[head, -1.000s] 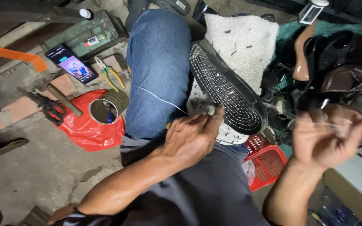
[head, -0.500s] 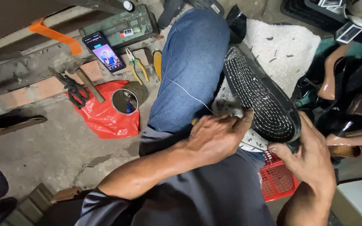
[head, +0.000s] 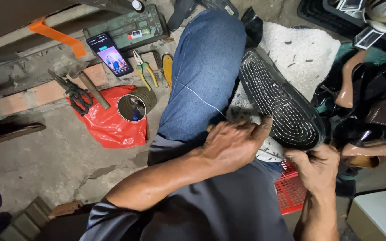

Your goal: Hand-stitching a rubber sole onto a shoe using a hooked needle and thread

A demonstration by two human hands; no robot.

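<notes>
A black shoe (head: pixel 282 100) lies sole-up across my lap, its ribbed sole facing the camera. My left hand (head: pixel 235 140) presses against the shoe's near edge, fingers curled on the rim beside my denim-clad thigh (head: pixel 202 76). A thin white thread (head: pixel 197 96) runs over the denim toward that hand. My right hand (head: pixel 318 167) grips the shoe's toe end from below, fingers closed on the rim. A white fluffy cloth (head: pixel 300 49) lies under the shoe.
On the concrete floor at left lie a red plastic bag (head: pixel 108 125), a round tin (head: pixel 132 107), a hammer (head: pixel 90 87), pliers (head: pixel 144 67), a lit phone (head: pixel 110 56) and a green metal box (head: pixel 130 29). A red basket (head: pixel 291 192) and several dark shoes (head: pixel 371 102) crowd the right.
My right hand came down from the air, where it was raised at the right, and took hold of the shoe's toe end. The left hand stayed at the shoe's edge.
</notes>
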